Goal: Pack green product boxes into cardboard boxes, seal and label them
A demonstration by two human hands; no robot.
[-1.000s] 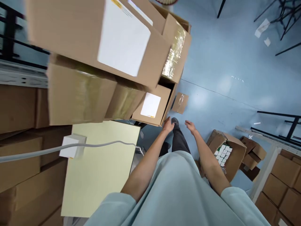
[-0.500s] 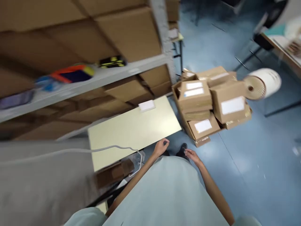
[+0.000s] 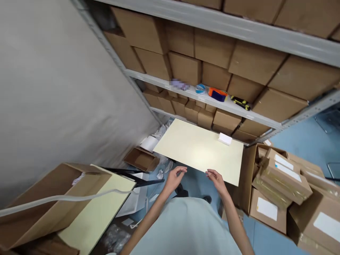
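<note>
My left hand (image 3: 174, 180) hovers just off the front edge of a pale yellow table (image 3: 191, 147), fingers loosely bent and apart, with nothing visible in it. Close to the same edge, farther right, is my right hand (image 3: 217, 181). Its fingers are loosely curved, also without anything visible in them; whether the fingertips touch the edge I cannot tell. Toward the table's back right corner lies a small white stack, perhaps cards or paper (image 3: 225, 138).
Behind the table, a metal shelf (image 3: 265, 120) bears cardboard boxes, tape rolls (image 3: 200, 88) and an orange and blue item (image 3: 217, 94). Labelled cartons (image 3: 268, 209) fill a large box at right. At left are an open carton (image 3: 87, 191), a pale board (image 3: 106, 202) and a hanging cable (image 3: 66, 197).
My view has swung left, so the table now lies straight ahead and the wall and open carton show at left. Both hands have come up to the table's front edge.
</note>
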